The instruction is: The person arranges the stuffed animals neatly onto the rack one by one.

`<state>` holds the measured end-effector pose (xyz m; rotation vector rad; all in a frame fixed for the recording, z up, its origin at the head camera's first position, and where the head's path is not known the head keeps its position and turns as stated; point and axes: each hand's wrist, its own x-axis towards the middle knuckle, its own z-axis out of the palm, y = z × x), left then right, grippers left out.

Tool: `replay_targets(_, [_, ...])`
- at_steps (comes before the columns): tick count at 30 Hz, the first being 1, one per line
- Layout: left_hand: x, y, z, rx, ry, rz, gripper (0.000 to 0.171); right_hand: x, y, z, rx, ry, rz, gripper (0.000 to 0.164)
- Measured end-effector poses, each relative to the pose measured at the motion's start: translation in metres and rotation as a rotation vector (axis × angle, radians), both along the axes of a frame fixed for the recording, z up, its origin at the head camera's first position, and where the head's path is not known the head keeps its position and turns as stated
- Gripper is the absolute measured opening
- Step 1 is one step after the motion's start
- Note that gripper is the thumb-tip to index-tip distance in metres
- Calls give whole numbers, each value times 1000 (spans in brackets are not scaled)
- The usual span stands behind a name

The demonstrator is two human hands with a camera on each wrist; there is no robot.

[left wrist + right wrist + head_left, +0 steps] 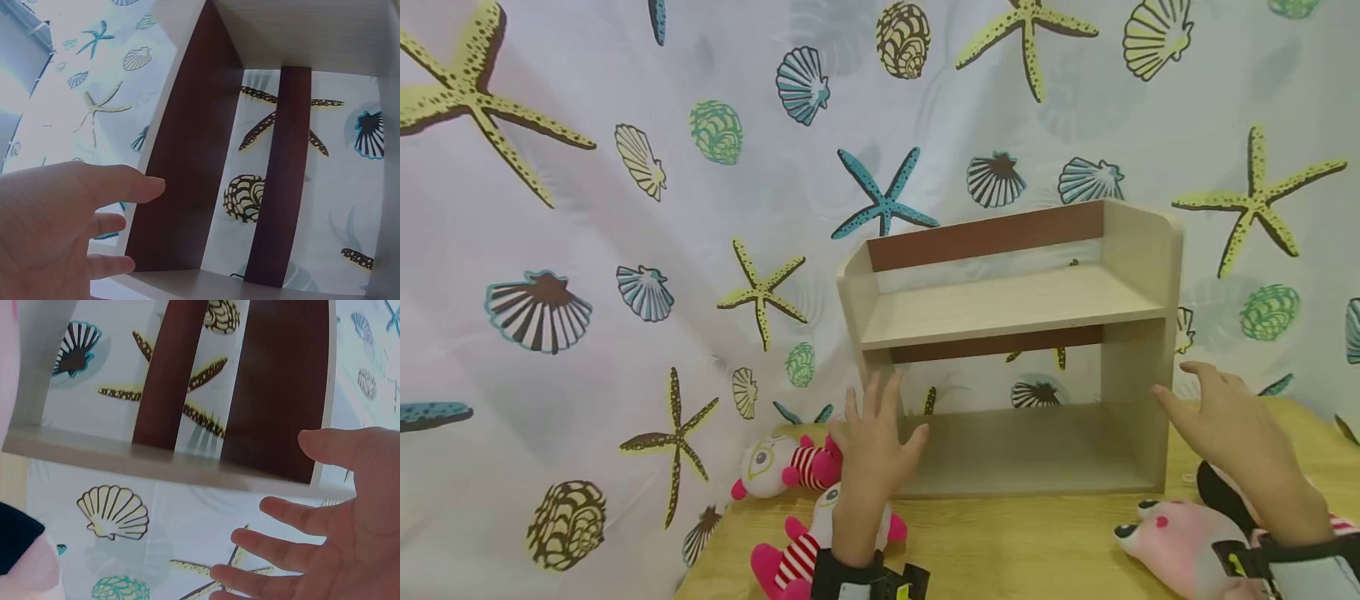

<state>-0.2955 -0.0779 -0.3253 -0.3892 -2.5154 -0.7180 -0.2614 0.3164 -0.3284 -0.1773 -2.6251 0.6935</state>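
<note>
A two-tier pale wooden shelf point(1015, 308) with brown back rails stands upright on the table. My left hand point(876, 450) is raised before its left side, fingers spread and holding nothing. In the left wrist view the shelf point(181, 156) appears just past the thumb and fingertips. Beside the shelf's right panel, my right hand point(1240, 433) hovers with palm turned inward and fingers extended. The right wrist view shows those spread fingers close to the edge of the shelf point(275, 387). Whether either hand touches the wood, I cannot tell.
White-and-pink plush toys in striped shirts lie left of the shelf, one behind point(771, 467) and one in front point(797, 554). At right, a pink plush toy point(1187, 542) lies near another black-and-white one, partly hidden by my right arm. A shell-and-starfish patterned curtain point(700, 208) hangs behind the table point(1000, 550).
</note>
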Motion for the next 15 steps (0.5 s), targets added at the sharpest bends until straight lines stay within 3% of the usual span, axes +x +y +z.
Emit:
replay_targets(7, [-2,-12,8,36,-30,-21,68,-15,5,-2,-50,33,52,87])
replay_targets(11, [-4,-24,4,-14,-147,-18,58,-24,3,-15,-41,54,134,82])
replay_targets(15, [-9,-35,-3,-52,-280,-90,55,-27,3,-26,-47,69,181,75])
